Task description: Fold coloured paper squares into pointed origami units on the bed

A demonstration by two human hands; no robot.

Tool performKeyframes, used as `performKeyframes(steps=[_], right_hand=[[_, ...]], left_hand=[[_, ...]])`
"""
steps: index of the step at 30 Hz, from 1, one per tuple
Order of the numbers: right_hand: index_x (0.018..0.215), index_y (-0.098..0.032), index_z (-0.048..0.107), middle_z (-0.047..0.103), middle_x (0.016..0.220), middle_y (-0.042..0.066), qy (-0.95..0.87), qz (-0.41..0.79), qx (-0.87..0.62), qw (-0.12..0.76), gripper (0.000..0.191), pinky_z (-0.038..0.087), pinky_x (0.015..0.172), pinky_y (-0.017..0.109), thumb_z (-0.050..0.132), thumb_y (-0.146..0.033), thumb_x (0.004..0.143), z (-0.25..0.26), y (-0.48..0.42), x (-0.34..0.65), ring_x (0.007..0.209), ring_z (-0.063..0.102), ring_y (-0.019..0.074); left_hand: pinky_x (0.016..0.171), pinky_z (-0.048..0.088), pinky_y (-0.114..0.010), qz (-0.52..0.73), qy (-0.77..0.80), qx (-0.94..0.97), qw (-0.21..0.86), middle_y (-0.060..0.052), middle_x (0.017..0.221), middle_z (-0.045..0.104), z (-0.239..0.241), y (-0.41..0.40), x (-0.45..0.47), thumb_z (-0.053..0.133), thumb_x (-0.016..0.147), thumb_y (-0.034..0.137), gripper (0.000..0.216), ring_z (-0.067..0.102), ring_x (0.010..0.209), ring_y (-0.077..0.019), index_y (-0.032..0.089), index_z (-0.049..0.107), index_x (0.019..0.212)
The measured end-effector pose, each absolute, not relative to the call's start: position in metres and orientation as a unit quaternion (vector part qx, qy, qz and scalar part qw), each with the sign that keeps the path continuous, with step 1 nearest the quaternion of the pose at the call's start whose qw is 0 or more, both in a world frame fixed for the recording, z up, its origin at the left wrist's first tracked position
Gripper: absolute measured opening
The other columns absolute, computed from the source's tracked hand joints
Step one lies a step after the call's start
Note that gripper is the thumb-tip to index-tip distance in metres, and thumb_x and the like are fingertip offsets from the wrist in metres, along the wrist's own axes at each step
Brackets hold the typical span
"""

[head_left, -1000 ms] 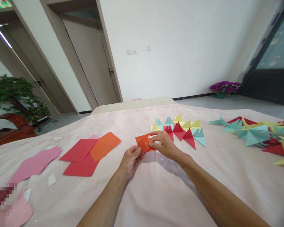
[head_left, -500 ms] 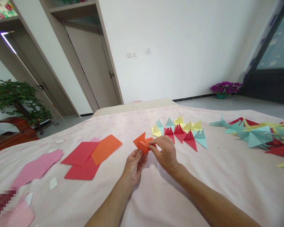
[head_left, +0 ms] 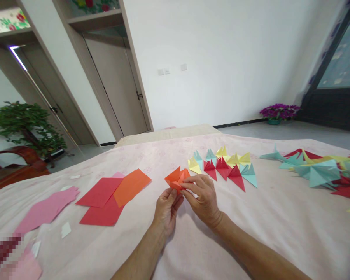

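An orange folded paper (head_left: 174,178), with pointed flaps standing up, is held just above the cloth in front of me. My left hand (head_left: 167,208) pinches its lower edge between thumb and fingers. On its right side my right hand (head_left: 202,196) grips a fold, thumb and forefinger closed on the paper. My right fingers hide part of that side. Several small folded paper birds in red (head_left: 236,177), yellow (head_left: 195,166) and light blue (head_left: 249,173) stand just beyond my right hand.
Red paper sheets (head_left: 97,192) and an orange sheet (head_left: 132,187) lie to the left, with pink sheets (head_left: 46,208) farther left. White scraps (head_left: 66,229) lie nearby. A pile of folded birds (head_left: 317,173) is at the right. A pale pink cloth (head_left: 221,249) covers the table.
My right fingers have shifted slightly lower on the orange paper, and its right flap now stands more upright and open. The whole view has tilted up slightly.
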State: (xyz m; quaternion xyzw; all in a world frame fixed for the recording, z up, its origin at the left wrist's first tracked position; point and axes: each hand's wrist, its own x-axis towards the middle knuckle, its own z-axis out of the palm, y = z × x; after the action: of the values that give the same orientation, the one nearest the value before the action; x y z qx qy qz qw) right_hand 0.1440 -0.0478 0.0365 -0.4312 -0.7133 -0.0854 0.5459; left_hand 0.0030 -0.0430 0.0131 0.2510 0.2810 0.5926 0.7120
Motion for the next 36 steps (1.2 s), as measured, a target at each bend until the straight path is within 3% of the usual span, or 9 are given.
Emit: performKeyframes(steps=[8, 19, 25, 36], right_hand=[[0.09, -0.03, 0.074, 0.074, 0.095, 0.0, -0.715, -0.065, -0.411, 0.562, 0.01, 0.042, 0.083, 0.04, 0.071, -0.023, 0.084, 0.038, -0.05, 0.145, 0.089, 0.061, 0.0208], [0.091, -0.031, 0.072, 0.076, 0.088, -0.003, -0.722, -0.046, -0.401, 0.562, 0.015, 0.042, 0.083, 0.04, 0.069, -0.018, 0.085, 0.031, -0.047, 0.149, 0.087, 0.062, 0.0203], [0.09, -0.029, 0.07, 0.076, 0.086, -0.003, -0.702, -0.05, -0.413, 0.578, 0.016, 0.041, 0.088, 0.042, 0.071, -0.016, 0.082, 0.026, -0.043, 0.15, 0.097, 0.061, 0.0236], [0.092, -0.028, 0.07, 0.074, 0.085, 0.0, -0.711, -0.054, -0.407, 0.571, 0.017, 0.041, 0.089, 0.042, 0.07, -0.015, 0.081, 0.023, -0.039, 0.152, 0.101, 0.061, 0.0243]], left_hand=[[0.082, 0.056, -0.026, 0.604, 0.28, 0.288, 0.689, -0.007, 0.096, 0.074, 0.012, -0.044, 0.003, 0.087, 0.066, 0.026, 0.031, 0.068, 0.084, -0.0137, 0.013, 0.073, 0.09], [0.079, 0.053, -0.029, 0.618, 0.349, 0.366, 0.602, -0.005, 0.079, 0.072, 0.009, -0.043, 0.004, 0.087, 0.064, 0.027, 0.026, 0.065, 0.074, -0.0138, 0.013, 0.07, 0.077], [0.076, 0.052, -0.028, 0.627, 0.356, 0.39, 0.573, -0.005, 0.087, 0.073, 0.006, -0.043, 0.006, 0.086, 0.064, 0.026, 0.035, 0.066, 0.076, -0.0152, 0.014, 0.069, 0.092], [0.083, 0.054, -0.032, 0.621, 0.329, 0.373, 0.606, -0.007, 0.104, 0.073, 0.016, -0.045, 0.006, 0.085, 0.068, 0.027, 0.051, 0.069, 0.09, -0.0176, 0.018, 0.059, 0.111]])
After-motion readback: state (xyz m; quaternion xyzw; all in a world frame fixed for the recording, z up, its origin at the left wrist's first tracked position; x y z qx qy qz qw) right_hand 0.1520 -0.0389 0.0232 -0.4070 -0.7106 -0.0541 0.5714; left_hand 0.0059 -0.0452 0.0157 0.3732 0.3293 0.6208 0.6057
